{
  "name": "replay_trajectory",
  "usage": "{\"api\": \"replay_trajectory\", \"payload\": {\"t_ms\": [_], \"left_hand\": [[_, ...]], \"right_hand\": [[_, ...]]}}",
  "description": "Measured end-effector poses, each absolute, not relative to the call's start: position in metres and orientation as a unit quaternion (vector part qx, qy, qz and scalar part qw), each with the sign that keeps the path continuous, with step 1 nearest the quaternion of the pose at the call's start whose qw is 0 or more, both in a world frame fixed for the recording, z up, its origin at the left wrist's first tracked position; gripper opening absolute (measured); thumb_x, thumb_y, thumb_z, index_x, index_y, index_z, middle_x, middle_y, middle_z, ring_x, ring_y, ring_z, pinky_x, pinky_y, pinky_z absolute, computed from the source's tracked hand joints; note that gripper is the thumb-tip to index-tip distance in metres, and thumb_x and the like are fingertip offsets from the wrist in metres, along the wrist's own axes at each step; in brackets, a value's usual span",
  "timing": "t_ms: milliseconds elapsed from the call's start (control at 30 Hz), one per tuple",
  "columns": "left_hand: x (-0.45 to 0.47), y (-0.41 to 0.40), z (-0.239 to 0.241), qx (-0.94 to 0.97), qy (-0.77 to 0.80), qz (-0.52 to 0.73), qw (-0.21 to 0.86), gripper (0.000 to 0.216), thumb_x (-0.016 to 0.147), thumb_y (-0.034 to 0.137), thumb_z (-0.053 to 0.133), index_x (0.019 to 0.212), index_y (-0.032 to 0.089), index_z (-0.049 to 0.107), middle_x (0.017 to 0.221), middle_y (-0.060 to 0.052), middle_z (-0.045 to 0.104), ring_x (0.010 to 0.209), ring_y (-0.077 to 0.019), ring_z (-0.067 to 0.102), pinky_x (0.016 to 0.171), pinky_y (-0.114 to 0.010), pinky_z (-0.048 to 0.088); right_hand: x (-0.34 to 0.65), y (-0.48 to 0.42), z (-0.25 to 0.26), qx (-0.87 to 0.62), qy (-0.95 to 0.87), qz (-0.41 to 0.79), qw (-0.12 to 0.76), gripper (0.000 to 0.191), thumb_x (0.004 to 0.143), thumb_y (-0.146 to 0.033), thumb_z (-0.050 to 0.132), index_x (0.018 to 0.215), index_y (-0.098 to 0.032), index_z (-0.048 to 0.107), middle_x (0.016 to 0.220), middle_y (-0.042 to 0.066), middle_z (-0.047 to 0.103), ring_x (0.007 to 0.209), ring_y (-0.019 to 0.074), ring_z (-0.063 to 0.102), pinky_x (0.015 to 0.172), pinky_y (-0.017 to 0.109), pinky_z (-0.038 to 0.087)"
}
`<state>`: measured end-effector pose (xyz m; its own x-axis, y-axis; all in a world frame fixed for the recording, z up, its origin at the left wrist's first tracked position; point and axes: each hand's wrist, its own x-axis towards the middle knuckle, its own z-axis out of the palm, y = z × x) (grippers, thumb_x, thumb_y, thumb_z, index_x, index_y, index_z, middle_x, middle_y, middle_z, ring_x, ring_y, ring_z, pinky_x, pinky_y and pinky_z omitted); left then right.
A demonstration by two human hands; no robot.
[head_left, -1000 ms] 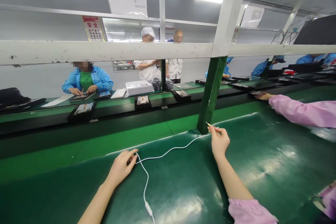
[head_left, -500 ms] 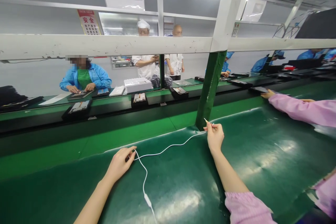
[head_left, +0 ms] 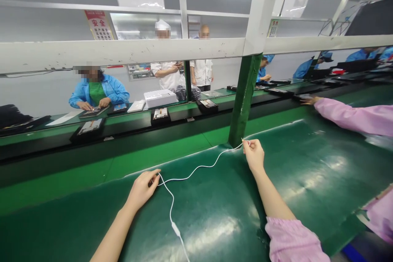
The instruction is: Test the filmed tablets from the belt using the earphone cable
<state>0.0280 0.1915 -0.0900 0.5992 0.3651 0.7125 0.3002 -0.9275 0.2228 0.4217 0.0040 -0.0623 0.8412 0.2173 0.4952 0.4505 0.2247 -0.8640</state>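
Observation:
A thin white cable (head_left: 201, 167) runs in a loose curve over the green mat (head_left: 211, 213) between my two hands. My left hand (head_left: 143, 186) rests at the mat's far edge, its thumb and fingers closed on the cable where two strands cross. From there one strand comes down toward me and carries a small white inline piece (head_left: 176, 229). My right hand (head_left: 254, 153), near the foot of the green post, pinches the cable's other end. A small pale tip pokes out past those fingers; its kind is too small to make out.
Beyond the mat runs a dark conveyor (head_left: 129, 129) bearing black trays (head_left: 160, 115) with devices. The post (head_left: 242, 98) stands at the mat's edge. At right, a co-worker's pink sleeve (head_left: 346, 110) reaches to the conveyor. People in blue work opposite, near a white box (head_left: 160, 97).
My right fingers have turned, so the pale tip shows less than before. The cable stays in both hands. The co-worker's hand at right has flattened over a tray, and the view has shifted slightly.

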Motion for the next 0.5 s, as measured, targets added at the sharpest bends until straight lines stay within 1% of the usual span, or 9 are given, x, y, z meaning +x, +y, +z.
{"api": "replay_trajectory", "payload": {"t_ms": [67, 167, 333, 500], "left_hand": [[0.0278, 0.1917, -0.0892, 0.894, 0.188, 0.405, 0.041, 0.031, 0.096, 0.035, 0.045, 0.103, 0.019, 0.071, 0.067, -0.002, 0.068, 0.059, -0.0157, 0.064, 0.060, -0.025, 0.055], [0.0276, 0.1916, -0.0881, 0.896, 0.190, 0.400, 0.044, 0.031, 0.096, 0.035, 0.045, 0.103, 0.019, 0.071, 0.067, -0.002, 0.068, 0.059, -0.0157, 0.065, 0.061, -0.025, 0.055], [0.0274, 0.1913, -0.0885, 0.895, 0.193, 0.400, 0.048, 0.032, 0.096, 0.036, 0.045, 0.101, 0.019, 0.071, 0.067, -0.002, 0.068, 0.059, -0.0158, 0.065, 0.062, -0.025, 0.055], [0.0274, 0.1916, -0.0881, 0.895, 0.190, 0.400, 0.043, 0.033, 0.096, 0.037, 0.045, 0.102, 0.018, 0.071, 0.067, -0.002, 0.069, 0.059, -0.0161, 0.065, 0.061, -0.025, 0.055]], "right_hand": [[0.4212, 0.0035, -0.0632, -0.622, -0.273, -0.074, 0.731, 0.057, 0.065, -0.078, 0.067, 0.069, -0.024, 0.046, 0.046, -0.004, 0.051, 0.042, 0.0142, 0.048, 0.046, 0.027, 0.037], [0.4211, 0.0041, -0.0643, -0.627, -0.277, -0.069, 0.725, 0.057, 0.063, -0.077, 0.069, 0.069, -0.023, 0.050, 0.047, -0.003, 0.052, 0.045, 0.0153, 0.051, 0.048, 0.027, 0.039], [0.4223, 0.0037, -0.0643, -0.630, -0.275, -0.076, 0.723, 0.058, 0.065, -0.079, 0.066, 0.069, -0.024, 0.047, 0.049, -0.002, 0.055, 0.047, 0.0163, 0.054, 0.050, 0.028, 0.041], [0.4223, 0.0042, -0.0660, -0.637, -0.274, -0.074, 0.717, 0.062, 0.063, -0.084, 0.064, 0.069, -0.024, 0.048, 0.051, -0.001, 0.058, 0.050, 0.0175, 0.058, 0.053, 0.029, 0.044]]}}
